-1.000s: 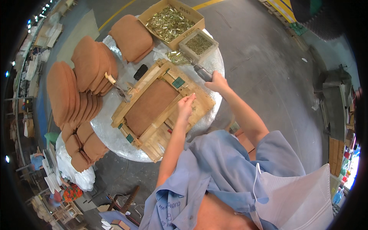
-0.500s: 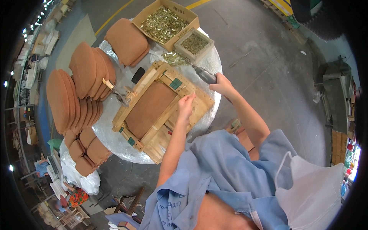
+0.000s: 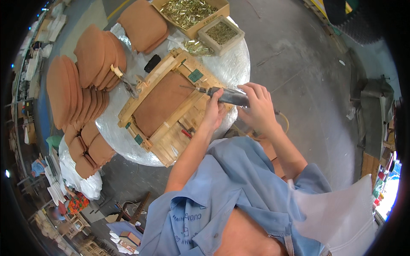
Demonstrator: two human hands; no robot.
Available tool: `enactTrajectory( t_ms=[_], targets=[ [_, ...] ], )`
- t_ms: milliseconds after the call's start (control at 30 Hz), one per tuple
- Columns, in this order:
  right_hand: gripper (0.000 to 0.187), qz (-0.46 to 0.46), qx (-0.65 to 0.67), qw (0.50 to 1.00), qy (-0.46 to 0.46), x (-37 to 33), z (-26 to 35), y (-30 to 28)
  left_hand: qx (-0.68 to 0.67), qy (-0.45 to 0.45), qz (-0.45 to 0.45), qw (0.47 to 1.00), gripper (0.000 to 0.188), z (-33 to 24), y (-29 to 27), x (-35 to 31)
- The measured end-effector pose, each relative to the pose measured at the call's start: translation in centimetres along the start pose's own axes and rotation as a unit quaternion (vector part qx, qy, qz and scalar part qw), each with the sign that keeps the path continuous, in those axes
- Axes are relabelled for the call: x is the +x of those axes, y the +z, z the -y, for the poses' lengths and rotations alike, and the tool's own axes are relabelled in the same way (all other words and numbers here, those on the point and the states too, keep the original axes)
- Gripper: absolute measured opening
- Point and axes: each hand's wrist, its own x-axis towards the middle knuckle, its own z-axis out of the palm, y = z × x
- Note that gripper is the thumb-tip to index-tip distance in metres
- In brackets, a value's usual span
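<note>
A dark, straight power screwdriver (image 3: pixel 234 97) with a long thin bit is held level over the right side of the wooden jig (image 3: pixel 147 93). My right hand (image 3: pixel 261 106) is closed around its rear body. Closed by its front end is my left hand (image 3: pixel 215 112), thumb against the casing. The bit's tip hangs over a flat brown panel (image 3: pixel 164 102) lying inside the jig; whether it touches cannot be told. Green pads (image 3: pixel 195 76) sit at the jig's corners. A toggle clamp (image 3: pixel 127 85) is fixed on its left side, and a red-handled clamp (image 3: pixel 186 133) lies near my left forearm.
Stacks of brown rounded panels (image 3: pixel 92 55) crowd the table's left side. At the back stand a carton (image 3: pixel 188 13) of metal fittings and a clear tub (image 3: pixel 220 33) of screws, with loose fittings (image 3: pixel 197 48) beside them. A yellow hose (image 3: pixel 285 124) runs below my right hand.
The screwdriver has swung from pointing up and away to level, its bit now over the panel. My left hand has moved from above the jig's right side onto the tool's front.
</note>
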Motion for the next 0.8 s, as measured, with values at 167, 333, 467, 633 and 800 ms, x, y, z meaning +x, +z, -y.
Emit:
enactTrajectory(
  t_ms=[167, 333, 467, 633, 800],
  targets=[
    [0.043, 0.087, 0.405, 0.876, 0.245, -6.8, 1.2, 2.7, -0.017, 0.033, -0.014, 0.999, 0.041, -1.7, 0.9, -1.0],
    [0.067, -0.083, 0.693, 0.660, 0.277, -3.8, 2.2, 6.1, -0.077, 0.021, 0.051, 0.995, 0.050, -2.4, 3.8, -5.7],
    [0.068, -0.114, 0.738, 0.635, 0.198, 1.6, 5.3, 3.4, -0.100, 0.001, 0.187, 0.977, 0.070, -1.7, 3.2, -8.2],
    [0.051, -0.144, 0.722, 0.671, 0.088, 3.6, 2.9, 2.0, -0.275, 0.004, 0.108, 0.955, 0.094, -0.6, -2.0, -10.1],
    [0.048, -0.080, 0.771, 0.631, 0.035, 3.8, 5.6, -1.5, -0.330, 0.061, 0.053, 0.941, 0.100, -1.4, -5.5, -10.0]
  ],
)
